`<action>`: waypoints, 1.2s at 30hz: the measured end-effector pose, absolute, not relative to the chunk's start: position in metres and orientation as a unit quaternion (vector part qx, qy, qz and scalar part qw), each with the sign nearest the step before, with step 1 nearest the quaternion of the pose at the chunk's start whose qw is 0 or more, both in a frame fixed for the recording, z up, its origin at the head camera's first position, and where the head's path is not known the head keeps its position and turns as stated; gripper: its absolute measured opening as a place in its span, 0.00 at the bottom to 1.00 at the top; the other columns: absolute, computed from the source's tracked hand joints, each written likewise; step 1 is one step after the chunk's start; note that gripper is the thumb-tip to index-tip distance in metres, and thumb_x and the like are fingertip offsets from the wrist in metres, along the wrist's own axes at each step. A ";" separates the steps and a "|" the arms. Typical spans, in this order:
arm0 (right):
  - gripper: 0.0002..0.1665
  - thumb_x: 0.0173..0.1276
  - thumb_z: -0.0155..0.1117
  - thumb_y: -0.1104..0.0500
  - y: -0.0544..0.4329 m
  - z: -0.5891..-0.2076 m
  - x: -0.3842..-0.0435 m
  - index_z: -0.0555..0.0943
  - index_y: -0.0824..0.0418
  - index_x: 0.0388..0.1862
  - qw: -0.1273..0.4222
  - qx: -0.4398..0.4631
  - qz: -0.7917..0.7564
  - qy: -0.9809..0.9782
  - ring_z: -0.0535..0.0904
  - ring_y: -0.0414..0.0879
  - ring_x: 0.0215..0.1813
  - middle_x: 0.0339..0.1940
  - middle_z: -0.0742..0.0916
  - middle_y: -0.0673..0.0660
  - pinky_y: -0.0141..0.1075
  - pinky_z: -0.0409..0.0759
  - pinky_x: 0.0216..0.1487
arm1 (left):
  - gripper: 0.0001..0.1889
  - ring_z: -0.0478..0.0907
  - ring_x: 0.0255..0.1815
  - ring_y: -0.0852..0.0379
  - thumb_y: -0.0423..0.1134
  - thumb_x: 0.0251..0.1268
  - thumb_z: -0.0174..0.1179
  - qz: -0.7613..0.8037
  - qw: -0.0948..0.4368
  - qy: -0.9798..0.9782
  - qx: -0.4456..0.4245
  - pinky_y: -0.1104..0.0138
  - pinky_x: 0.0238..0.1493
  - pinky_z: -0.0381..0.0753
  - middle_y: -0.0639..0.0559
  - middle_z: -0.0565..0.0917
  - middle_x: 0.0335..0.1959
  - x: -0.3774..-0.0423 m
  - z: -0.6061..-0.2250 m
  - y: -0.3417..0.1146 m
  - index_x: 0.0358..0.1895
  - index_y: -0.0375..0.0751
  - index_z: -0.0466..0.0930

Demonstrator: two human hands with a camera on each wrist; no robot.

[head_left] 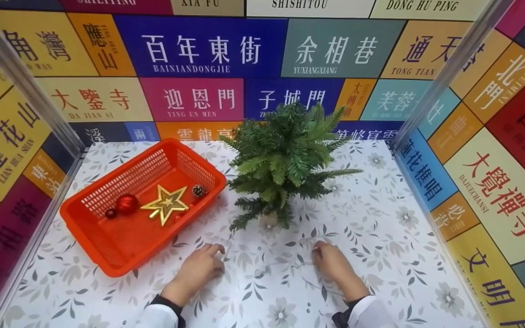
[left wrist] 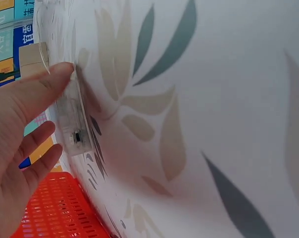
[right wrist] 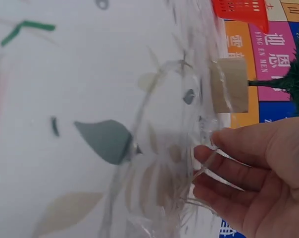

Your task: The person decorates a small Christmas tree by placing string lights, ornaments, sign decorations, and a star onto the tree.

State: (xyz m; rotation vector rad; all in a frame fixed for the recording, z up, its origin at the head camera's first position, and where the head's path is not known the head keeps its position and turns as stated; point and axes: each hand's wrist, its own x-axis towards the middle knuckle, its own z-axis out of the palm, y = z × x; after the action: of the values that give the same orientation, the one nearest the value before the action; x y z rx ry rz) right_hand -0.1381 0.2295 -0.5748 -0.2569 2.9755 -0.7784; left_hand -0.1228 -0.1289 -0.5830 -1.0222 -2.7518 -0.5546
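Observation:
In the left wrist view, my left hand (left wrist: 16,129) holds a clear flat box (left wrist: 73,121) with a small black switch, low at the tabletop. Its thumb lies at one end, and the fingertips are along the side. My right hand (head_left: 333,264) pinches a thin clear wire (right wrist: 141,111), which loops loosely over the patterned cloth in the right wrist view. Behind both hands stands a small artificial Christmas tree (head_left: 285,159), upright on a pale wooden block (right wrist: 229,85).
To the left sits a red-orange plastic basket (head_left: 121,269). Inside it lie a gold star (head_left: 167,204), a shiny red ball (head_left: 126,203), a smaller dark red ball (head_left: 110,213) and a pinecone (head_left: 198,191). Printed panels (head_left: 208,48) wall in the table's back and sides.

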 end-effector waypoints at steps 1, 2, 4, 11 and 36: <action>0.05 0.60 0.56 0.64 0.230 -0.571 -0.138 0.76 0.63 0.35 0.029 -0.078 -0.264 0.961 0.76 0.48 0.30 0.27 0.80 0.54 0.41 0.75 0.34 | 0.03 0.70 0.43 0.53 0.37 0.42 0.67 -0.193 0.077 -0.918 -0.338 0.60 0.40 0.73 0.51 0.74 0.44 -0.123 -0.582 -0.130 0.23 0.48 0.83; 0.05 0.60 0.55 0.65 0.230 -0.567 -0.138 0.75 0.62 0.36 0.030 -0.072 -0.278 0.957 0.76 0.46 0.29 0.26 0.80 0.53 0.40 0.75 0.33 | 0.03 0.70 0.44 0.53 0.37 0.43 0.67 -0.200 0.080 -0.917 -0.336 0.60 0.41 0.73 0.51 0.75 0.44 -0.123 -0.580 -0.131 0.24 0.48 0.83; 0.05 0.61 0.54 0.66 0.231 -0.557 -0.138 0.73 0.61 0.37 0.026 -0.064 -0.304 0.950 0.75 0.43 0.27 0.25 0.79 0.51 0.37 0.74 0.30 | 0.03 0.72 0.45 0.53 0.36 0.46 0.65 -0.211 0.090 -0.915 -0.331 0.59 0.43 0.73 0.52 0.77 0.44 -0.122 -0.577 -0.133 0.27 0.46 0.82; 0.04 0.62 0.58 0.64 0.236 -0.518 -0.136 0.78 0.57 0.35 -0.043 -0.075 -0.350 0.933 0.73 0.39 0.27 0.25 0.78 0.46 0.34 0.74 0.29 | 0.05 0.78 0.36 0.60 0.40 0.55 0.60 -0.279 0.137 -0.920 -0.239 0.64 0.39 0.76 0.58 0.81 0.33 -0.124 -0.550 -0.139 0.36 0.48 0.80; 0.03 0.56 0.63 0.59 0.296 -0.501 -0.126 0.80 0.50 0.29 -0.059 -0.205 -0.355 0.910 0.76 0.36 0.32 0.28 0.81 0.42 0.34 0.76 0.33 | 0.07 0.78 0.35 0.54 0.39 0.54 0.60 -0.298 0.402 -0.822 -0.273 0.66 0.46 0.71 0.54 0.83 0.32 -0.134 -0.456 -0.192 0.35 0.42 0.82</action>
State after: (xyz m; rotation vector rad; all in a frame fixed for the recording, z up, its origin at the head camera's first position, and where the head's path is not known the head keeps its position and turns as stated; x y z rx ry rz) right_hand -0.1262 0.2963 -0.5012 -0.6684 2.9713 -1.1604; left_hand -0.1344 -0.1916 -0.4563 -0.6893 -2.0774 -0.7532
